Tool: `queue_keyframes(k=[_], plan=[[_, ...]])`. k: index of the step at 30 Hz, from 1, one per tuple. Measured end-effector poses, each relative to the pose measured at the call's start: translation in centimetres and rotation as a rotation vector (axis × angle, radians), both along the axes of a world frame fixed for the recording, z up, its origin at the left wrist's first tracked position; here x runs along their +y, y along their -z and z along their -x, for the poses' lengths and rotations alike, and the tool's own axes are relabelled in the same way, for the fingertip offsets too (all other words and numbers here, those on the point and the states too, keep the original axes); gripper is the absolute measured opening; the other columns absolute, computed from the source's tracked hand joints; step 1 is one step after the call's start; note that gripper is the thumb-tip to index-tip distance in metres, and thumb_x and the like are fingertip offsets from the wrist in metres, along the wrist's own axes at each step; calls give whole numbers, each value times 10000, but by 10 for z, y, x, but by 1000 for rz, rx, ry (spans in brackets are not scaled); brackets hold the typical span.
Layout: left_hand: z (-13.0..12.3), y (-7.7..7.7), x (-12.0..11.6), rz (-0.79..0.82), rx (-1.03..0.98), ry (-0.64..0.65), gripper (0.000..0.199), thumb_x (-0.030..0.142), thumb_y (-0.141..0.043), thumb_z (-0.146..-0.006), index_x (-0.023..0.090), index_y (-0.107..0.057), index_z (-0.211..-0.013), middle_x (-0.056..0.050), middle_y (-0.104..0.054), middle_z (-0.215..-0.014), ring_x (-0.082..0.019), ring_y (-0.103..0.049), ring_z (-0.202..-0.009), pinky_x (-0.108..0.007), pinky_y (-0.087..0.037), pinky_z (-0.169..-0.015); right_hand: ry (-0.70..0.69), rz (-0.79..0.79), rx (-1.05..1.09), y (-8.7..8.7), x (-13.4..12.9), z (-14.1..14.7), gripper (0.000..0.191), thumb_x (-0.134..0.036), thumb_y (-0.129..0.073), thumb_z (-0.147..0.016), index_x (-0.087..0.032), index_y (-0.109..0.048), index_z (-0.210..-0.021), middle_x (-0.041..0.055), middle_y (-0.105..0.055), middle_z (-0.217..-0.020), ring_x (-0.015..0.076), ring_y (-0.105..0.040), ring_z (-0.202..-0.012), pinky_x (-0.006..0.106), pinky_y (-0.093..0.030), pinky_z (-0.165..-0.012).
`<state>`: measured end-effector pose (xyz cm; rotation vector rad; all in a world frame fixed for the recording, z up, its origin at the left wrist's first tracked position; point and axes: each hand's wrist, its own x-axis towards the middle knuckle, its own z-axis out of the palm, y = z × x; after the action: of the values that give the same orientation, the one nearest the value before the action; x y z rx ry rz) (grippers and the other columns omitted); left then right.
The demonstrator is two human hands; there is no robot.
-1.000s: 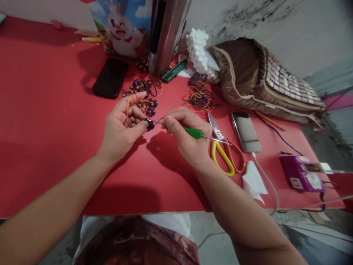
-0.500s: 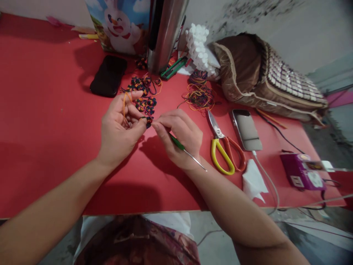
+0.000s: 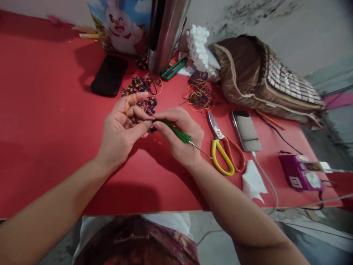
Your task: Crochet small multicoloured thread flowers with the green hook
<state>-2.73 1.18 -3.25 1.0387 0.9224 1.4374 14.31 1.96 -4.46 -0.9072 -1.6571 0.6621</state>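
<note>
My left hand [image 3: 122,125] pinches a small dark crochet piece [image 3: 152,129] between thumb and fingers, with orange yarn [image 3: 127,106] looped round its raised index finger. Closed round the green handle of a crochet hook [image 3: 179,133], my right hand [image 3: 183,132] meets the left at the piece. The hook's bare metal end points down to the right, over my wrist. Its working tip is hidden at the fingertips. Just beyond my hands lie several dark, orange-flecked crochet flowers [image 3: 138,84]. A loose tangle of multicoloured yarn [image 3: 200,96] rests behind my right hand.
Right of my hand lie scissors [image 3: 220,141] with yellow and red handles, a charging phone [image 3: 246,130], a tissue [image 3: 253,180] and a purple box [image 3: 300,173]. Behind stand a steel flask [image 3: 168,36], a green cutter [image 3: 174,69], a black phone [image 3: 109,75] and a brown cushion [image 3: 248,62].
My right hand has turned the hook so more of its green handle shows and its tip meets the crochet piece. My left hand has shifted slightly right.
</note>
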Motion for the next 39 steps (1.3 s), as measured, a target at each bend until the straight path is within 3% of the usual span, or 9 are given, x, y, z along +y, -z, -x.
queue_keyframes(k=[7, 11, 18, 21, 24, 29, 39], plan=[[-2, -2, 1, 75, -96, 62, 445, 81, -823, -785, 212, -757, -1205, 7, -706, -875, -137, -607, -733, -288, -545, -672, -25, 83, 122, -6, -4, 5, 48, -220, -781, -973, -267, -791, -966, 22, -815, -990, 185, -754, -906, 363, -642, -887], [2, -1, 3, 178, -167, 104, 459, 55, -830, -763, 225, -759, -1184, 18, -706, -852, -139, -646, -772, -288, -571, -749, -13, 171, 160, -7, -4, 6, 39, -243, -795, -962, -274, -783, -941, -2, -816, -955, 161, -746, -872, 324, -649, -843], [5, -4, 6, 346, -321, 149, 439, -4, -851, -735, 195, -794, -1122, 38, -702, -798, -87, -630, -697, -191, -554, -657, -59, 117, 188, -5, 1, 2, 9, -290, -818, -985, -283, -824, -983, 15, -829, -983, 182, -765, -932, 356, -662, -894], [3, -8, 5, 339, -322, 115, 418, -32, -820, -739, 189, -805, -1093, 39, -698, -784, -84, -661, -716, -173, -571, -686, -105, 100, 202, -1, 6, -1, 142, -418, -811, -1008, -285, -861, -1008, 34, -829, -1022, 205, -771, -940, 405, -670, -930], [1, -10, 5, 330, -312, 88, 402, -63, -786, -742, 179, -813, -1063, 35, -700, -759, -81, -667, -721, -158, -564, -685, -138, 131, 237, 6, 11, -5, 189, -486, -832, -990, -312, -884, -1041, 38, -816, -1020, 200, -752, -850, 408, -677, -864], [0, -7, 4, 216, -223, 35, 415, -56, -774, -748, 196, -817, -1074, 35, -707, -746, -89, -619, -657, -200, -563, -666, -187, 105, 215, 5, 16, -13, 183, -478, -871, -955, -300, -892, -991, 28, -793, -913, 202, -733, -820, 411, -660, -831], [9, 2, 8, 73, -60, -23, 418, -6, -815, -798, 254, -805, -1126, 23, -742, -826, -146, -667, -739, -308, -566, -698, -96, 2, 22, -15, 8, -19, 109, -350, -839, -974, -266, -884, -923, 33, -805, -860, 208, -740, -828, 416, -656, -830]])
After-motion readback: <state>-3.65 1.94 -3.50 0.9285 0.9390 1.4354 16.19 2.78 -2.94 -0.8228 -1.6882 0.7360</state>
